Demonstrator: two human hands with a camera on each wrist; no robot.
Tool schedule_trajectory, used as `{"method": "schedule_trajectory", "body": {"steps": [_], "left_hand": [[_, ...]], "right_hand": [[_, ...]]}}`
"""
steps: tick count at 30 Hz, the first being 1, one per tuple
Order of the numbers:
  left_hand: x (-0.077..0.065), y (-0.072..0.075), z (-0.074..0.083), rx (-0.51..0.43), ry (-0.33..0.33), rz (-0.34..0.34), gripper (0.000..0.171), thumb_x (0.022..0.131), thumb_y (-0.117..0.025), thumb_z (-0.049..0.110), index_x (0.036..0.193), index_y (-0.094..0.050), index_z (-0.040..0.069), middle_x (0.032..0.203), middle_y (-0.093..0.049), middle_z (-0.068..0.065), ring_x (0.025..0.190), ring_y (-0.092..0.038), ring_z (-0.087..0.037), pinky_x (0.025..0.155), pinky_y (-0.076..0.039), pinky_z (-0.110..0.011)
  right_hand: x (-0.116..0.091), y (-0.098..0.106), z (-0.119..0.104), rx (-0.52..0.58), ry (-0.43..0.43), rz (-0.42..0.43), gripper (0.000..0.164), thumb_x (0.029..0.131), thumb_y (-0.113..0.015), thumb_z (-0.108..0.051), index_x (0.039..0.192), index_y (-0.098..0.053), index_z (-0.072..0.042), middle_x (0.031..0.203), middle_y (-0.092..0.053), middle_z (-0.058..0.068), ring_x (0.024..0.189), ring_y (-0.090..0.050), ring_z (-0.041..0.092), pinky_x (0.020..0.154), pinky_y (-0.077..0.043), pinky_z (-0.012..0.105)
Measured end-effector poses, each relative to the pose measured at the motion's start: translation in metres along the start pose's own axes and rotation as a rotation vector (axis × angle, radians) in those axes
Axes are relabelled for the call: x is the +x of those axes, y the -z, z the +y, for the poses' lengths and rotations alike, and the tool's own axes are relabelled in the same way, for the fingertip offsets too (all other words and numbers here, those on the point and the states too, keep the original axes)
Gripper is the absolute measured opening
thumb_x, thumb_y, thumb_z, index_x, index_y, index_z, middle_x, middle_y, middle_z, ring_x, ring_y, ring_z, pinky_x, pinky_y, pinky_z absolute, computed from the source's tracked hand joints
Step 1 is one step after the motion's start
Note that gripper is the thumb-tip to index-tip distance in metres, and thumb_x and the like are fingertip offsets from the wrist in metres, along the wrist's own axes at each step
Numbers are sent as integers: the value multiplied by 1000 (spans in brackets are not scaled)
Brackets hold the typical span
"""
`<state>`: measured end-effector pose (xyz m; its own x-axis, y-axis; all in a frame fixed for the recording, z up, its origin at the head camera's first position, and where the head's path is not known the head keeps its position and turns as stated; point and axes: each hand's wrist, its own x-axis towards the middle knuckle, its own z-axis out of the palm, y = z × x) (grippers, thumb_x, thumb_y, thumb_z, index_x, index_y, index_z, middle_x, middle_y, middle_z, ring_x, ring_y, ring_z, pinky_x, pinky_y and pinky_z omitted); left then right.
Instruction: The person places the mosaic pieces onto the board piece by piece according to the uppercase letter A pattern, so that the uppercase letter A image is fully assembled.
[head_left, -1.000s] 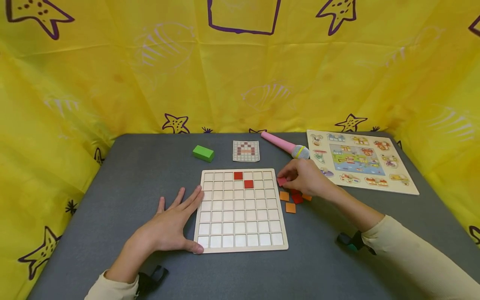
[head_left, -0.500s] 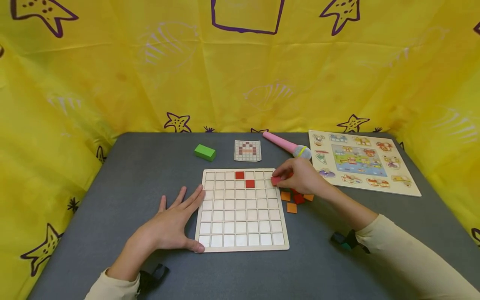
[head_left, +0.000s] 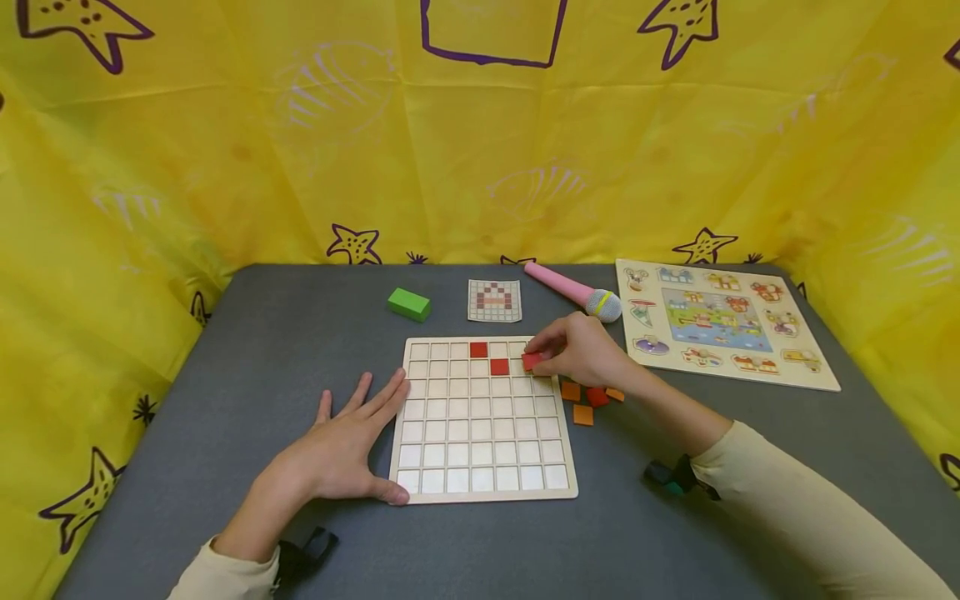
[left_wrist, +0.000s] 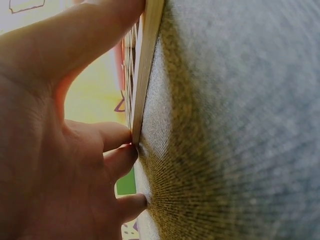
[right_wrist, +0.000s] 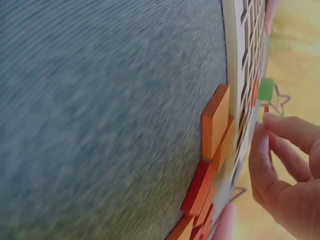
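A wooden grid board lies flat on the table, with one red tile in its top row and another red tile one row down. My right hand pinches a further red tile between thumb and fingers above the board's upper right cells. Spread out along the board's left edge, my left hand touches it with thumb and fingertips; in the left wrist view these fingers rest against the wooden rim. Loose orange tiles and a red tile lie right of the board.
Behind the board are a patterned card, a green block and a pink toy microphone. A wooden picture puzzle lies at the right. A yellow cloth hangs round the grey table's back and sides.
My right hand has carried the red tile leftward, from beside the board to over its upper right cells. My left hand has stayed at the left edge.
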<state>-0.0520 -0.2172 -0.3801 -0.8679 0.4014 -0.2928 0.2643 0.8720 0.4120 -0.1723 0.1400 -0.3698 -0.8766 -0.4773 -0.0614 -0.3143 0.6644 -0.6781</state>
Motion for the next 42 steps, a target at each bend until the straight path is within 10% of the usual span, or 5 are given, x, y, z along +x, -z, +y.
{"method": "schedule_trajectory", "body": {"steps": [42], "left_hand": [[2, 1, 4, 35, 17, -9, 141, 62, -86, 76, 169, -16, 19, 177, -5, 2, 160, -4, -49, 105, 0, -90]], "right_hand": [[41, -52, -62, 123, -50, -36, 23, 76, -84, -2, 97, -83, -11, 83, -77, -1, 74, -67, 11, 69, -53, 24]]}}
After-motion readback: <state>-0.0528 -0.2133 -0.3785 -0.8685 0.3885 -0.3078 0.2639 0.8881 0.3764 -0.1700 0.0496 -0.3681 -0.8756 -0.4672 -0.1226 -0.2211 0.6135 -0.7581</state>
